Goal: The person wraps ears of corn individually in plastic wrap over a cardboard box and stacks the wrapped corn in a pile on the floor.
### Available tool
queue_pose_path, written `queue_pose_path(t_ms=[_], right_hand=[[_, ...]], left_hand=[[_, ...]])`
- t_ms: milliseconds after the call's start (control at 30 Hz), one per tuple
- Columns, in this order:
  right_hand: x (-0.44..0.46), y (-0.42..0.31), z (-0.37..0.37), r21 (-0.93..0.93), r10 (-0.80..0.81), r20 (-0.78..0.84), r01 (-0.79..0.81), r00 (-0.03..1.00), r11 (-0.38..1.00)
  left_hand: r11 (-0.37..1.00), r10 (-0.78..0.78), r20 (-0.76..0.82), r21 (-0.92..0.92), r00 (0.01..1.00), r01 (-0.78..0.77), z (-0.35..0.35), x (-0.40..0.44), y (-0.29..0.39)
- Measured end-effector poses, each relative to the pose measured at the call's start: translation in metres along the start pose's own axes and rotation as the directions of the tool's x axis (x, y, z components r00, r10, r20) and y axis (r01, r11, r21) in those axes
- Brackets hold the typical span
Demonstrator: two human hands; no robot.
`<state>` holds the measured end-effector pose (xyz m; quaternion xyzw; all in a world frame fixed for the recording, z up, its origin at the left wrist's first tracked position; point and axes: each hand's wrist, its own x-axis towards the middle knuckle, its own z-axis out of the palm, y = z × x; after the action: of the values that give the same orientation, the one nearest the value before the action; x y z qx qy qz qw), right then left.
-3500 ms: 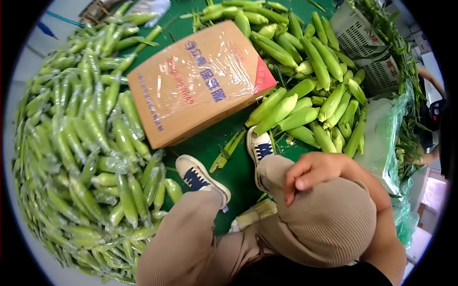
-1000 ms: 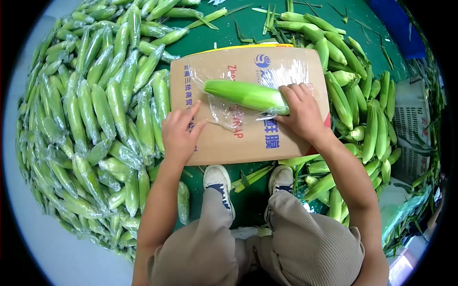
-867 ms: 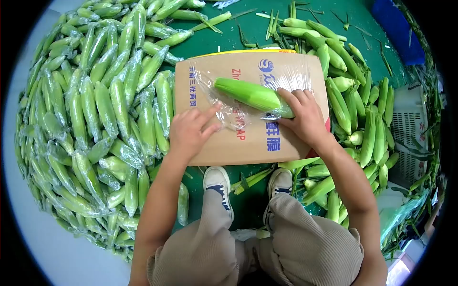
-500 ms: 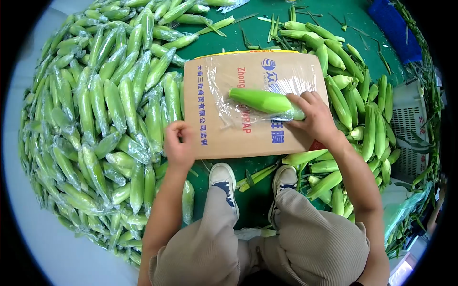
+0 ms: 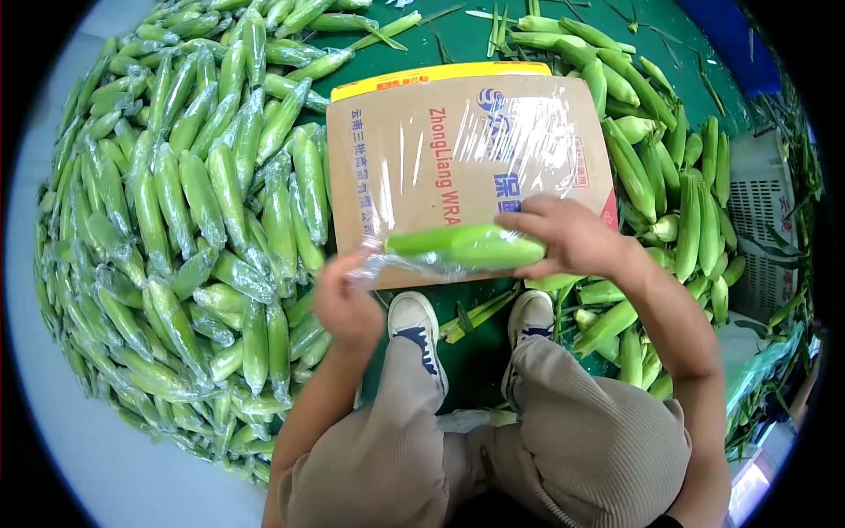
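Note:
An ear of corn (image 5: 466,246) in its green husk lies level above the near edge of a cardboard box (image 5: 396,167). My right hand (image 5: 572,236) is closed around the thicker right end of the ear. Clear plastic film (image 5: 414,264) clings to the ear's underside and bunches at its narrow left end. There, my left hand (image 5: 348,295), smeared by motion, has its fingers closed on the bunched film. More shiny film covers the top of the box, over blue and red print.
A large heap of film-wrapped corn (image 5: 185,202) fills the left side. Unwrapped corn (image 5: 629,176) is piled at the right, beside a pale slotted crate (image 5: 761,211). Yellow packaging (image 5: 440,77) shows behind the box. Loose leaves and my shoes (image 5: 414,321) are on the green floor.
The corn has come toward me, off the middle of the box, and now lies level. My left hand has moved right to its narrow end and taken the film. The box appears shifted slightly.

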<state>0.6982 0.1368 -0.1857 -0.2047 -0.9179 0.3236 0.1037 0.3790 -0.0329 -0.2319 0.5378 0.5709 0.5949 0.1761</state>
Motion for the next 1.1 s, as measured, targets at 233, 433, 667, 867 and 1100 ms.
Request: queue_pose_path(t_ms=[233, 433, 667, 867, 1100], right_hand=[[0.015, -0.021, 0.004, -0.353, 0.178, -0.314, -0.289, 0.933, 0.89], [0.092, 0.025, -0.015, -0.539, -0.022, -0.315, -0.159, 0.949, 0.827], [0.104, 0.022, -0.05, 0.083, 0.296, 0.112, -0.306, 0.948, 0.948], [0.144, 0.062, -0.035, -0.243, -0.247, -0.106, 0.216, 0.963, 0.946], [0.128, 0.054, 0.026, -0.369, -0.138, 0.193, 0.202, 0.971, 0.907]], left_hand=[[0.776, -0.054, 0.728, 0.462, 0.683, -0.43, 0.076, 0.076, 0.018], [0.901, 0.012, 0.233, 0.419, 0.972, -0.112, 0.125, 0.216, -0.006], [0.539, 0.236, 0.656, 0.525, 0.716, -0.659, 0.097, 0.142, -0.002], [0.843, -0.179, 0.776, 0.438, 0.604, -0.313, 0.094, 0.13, 0.035], [0.812, -0.464, 0.847, 0.524, 0.259, -0.257, 0.074, 0.102, 0.07]])
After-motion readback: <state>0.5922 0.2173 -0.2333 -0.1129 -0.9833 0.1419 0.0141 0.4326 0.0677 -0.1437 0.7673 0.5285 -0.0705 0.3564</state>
